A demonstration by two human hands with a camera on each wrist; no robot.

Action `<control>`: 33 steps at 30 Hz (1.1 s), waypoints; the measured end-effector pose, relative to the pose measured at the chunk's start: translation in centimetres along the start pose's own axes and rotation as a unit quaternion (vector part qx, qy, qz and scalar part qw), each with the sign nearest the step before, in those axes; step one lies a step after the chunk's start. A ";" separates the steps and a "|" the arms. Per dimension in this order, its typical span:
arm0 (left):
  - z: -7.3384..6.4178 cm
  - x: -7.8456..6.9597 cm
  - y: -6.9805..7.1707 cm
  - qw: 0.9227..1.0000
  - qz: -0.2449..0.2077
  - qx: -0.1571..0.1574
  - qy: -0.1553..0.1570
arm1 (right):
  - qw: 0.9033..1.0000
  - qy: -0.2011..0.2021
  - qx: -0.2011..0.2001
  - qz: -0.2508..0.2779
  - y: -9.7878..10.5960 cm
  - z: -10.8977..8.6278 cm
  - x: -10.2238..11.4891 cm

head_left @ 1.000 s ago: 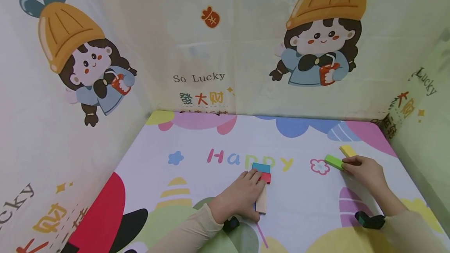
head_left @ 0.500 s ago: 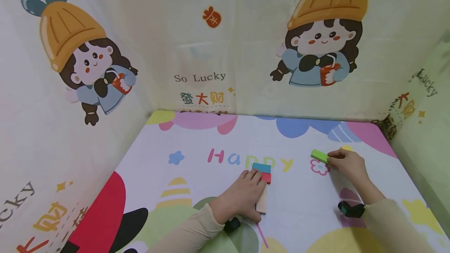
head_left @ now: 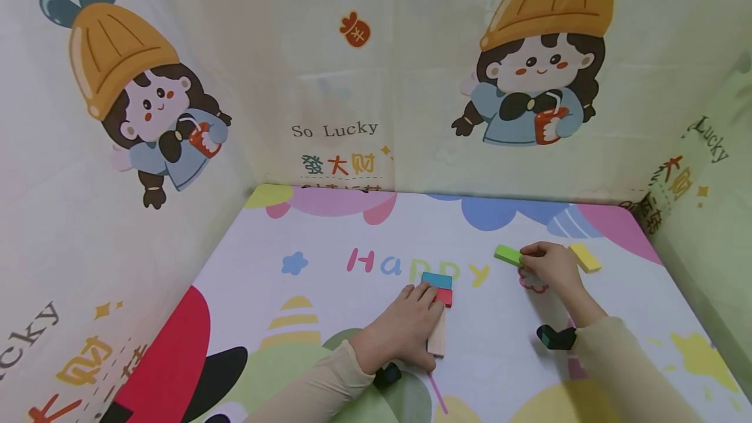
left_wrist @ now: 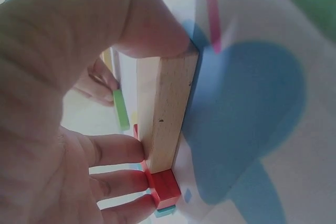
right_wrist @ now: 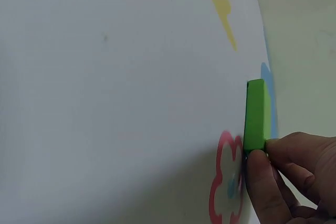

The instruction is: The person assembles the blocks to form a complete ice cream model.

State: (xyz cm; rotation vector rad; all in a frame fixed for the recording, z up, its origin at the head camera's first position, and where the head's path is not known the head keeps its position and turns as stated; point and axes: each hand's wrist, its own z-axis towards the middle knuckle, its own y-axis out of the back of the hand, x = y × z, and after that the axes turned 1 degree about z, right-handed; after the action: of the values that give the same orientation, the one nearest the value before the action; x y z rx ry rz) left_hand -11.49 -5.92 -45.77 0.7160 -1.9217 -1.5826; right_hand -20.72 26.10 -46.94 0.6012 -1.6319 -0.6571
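A row of blocks lies near the middle of the table: a natural wooden block (head_left: pixel 437 338), a red block (head_left: pixel 444 297) and a blue block (head_left: pixel 437 280) at the far end. My left hand (head_left: pixel 396 331) grips the row from the left. In the left wrist view its thumb presses the near end of the wooden block, and its fingers lie along the wooden and red blocks. To the right, my right hand (head_left: pixel 549 267) pinches one end of a green block (right_wrist: pixel 255 114) between thumb and fingers. A yellow block (head_left: pixel 585 258) lies just right of that hand.
The tabletop (head_left: pixel 482 325) has a printed cover with letters, flowers and coloured shapes. Patterned cloth walls (head_left: pixel 411 103) stand at the back and both sides. Dark wrist cameras (head_left: pixel 555 337) sit under both wrists.
My right hand has carried the green block leftward, away from the yellow block and past the printed flower. My left hand and the row of blocks have stayed in place.
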 end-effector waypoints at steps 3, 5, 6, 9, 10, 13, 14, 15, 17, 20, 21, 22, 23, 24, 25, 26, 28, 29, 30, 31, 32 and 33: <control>0.0 0.0 0.0 1.000 0.000 0.000 0.000 | 1.000 0.015 -0.005 -0.007 -0.6 0.2 0.5; 0.0 0.0 -0.1 1.000 0.000 0.000 -0.001 | 1.000 0.017 -0.004 0.000 -0.9 0.3 0.7; 0.0 0.0 -0.1 1.000 -0.001 0.000 -0.001 | 1.000 0.013 0.002 0.010 -1.0 0.4 0.9; 0.0 0.0 -0.2 1.000 -0.001 0.001 -0.002 | 0.999 -0.003 0.019 0.044 -1.4 0.4 1.3; 0.0 0.0 -0.2 1.000 -0.001 0.000 -0.003 | 0.998 -0.008 0.022 0.052 -1.6 0.4 1.4; 0.1 0.0 -0.4 1.000 0.001 -0.002 -0.004 | 0.998 -0.005 0.019 0.052 -2.1 0.4 1.9; 0.1 0.0 -0.4 1.000 0.003 -0.003 -0.003 | 0.999 -0.001 0.015 0.046 -2.3 0.4 2.1; 0.1 0.0 -0.4 1.000 0.005 -0.004 -0.002 | 0.999 0.006 0.011 0.039 -2.5 0.5 2.3; 0.1 0.0 -0.5 1.000 0.006 -0.006 -0.001 | 0.999 0.013 0.008 0.029 -2.8 0.6 2.8; 0.1 0.0 -0.5 1.000 0.008 -0.007 0.000 | 1.000 0.018 0.010 0.018 -3.3 0.7 3.5; 0.1 0.0 -0.5 1.000 0.008 -0.007 0.001 | 1.000 0.022 0.011 0.015 -3.4 0.7 3.7; 0.1 0.0 -0.5 1.000 0.008 -0.008 0.001 | 1.000 0.026 0.012 0.012 -3.5 0.8 3.9; 0.1 0.0 -0.5 1.000 0.008 -0.007 0.001 | 0.999 0.031 0.012 0.009 -3.7 0.8 4.1; 0.1 0.0 -0.4 1.000 0.009 -0.007 0.001 | 0.999 0.035 0.012 0.007 -3.9 0.9 4.3; 0.1 0.0 -0.4 1.000 0.009 -0.007 0.001 | 0.999 0.038 0.013 0.005 -4.0 1.0 4.5; 0.1 0.0 -0.4 1.000 0.009 -0.006 0.001 | 0.999 0.038 0.015 0.007 -4.2 1.0 4.7; 0.2 0.0 -0.4 1.000 0.011 -0.005 0.002 | 0.999 0.036 0.018 0.010 -4.7 1.1 5.1; 0.2 0.0 -0.5 1.000 0.011 -0.004 0.002 | 0.999 0.035 0.020 0.012 -4.9 1.2 5.3; 0.3 0.0 -0.6 1.000 0.012 -0.004 0.002 | 0.999 0.032 0.022 0.014 -5.1 1.2 5.4; 0.3 0.0 -0.6 1.000 0.013 -0.004 0.002 | 0.999 0.031 0.024 0.018 -5.2 1.2 5.6; 0.3 0.0 -0.6 1.000 0.015 -0.004 0.002 | 0.999 0.031 0.026 0.022 -5.4 1.2 5.8; 0.3 0.0 -0.6 1.000 0.017 -0.004 0.001 | 0.999 0.032 0.027 0.023 -5.6 1.2 5.9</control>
State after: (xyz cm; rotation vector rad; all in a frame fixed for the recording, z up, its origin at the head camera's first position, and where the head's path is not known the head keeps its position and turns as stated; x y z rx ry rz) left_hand -11.69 -5.81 -46.45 0.6778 -1.9141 -1.5681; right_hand -22.62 18.12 -46.91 0.6168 -1.6032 -0.5557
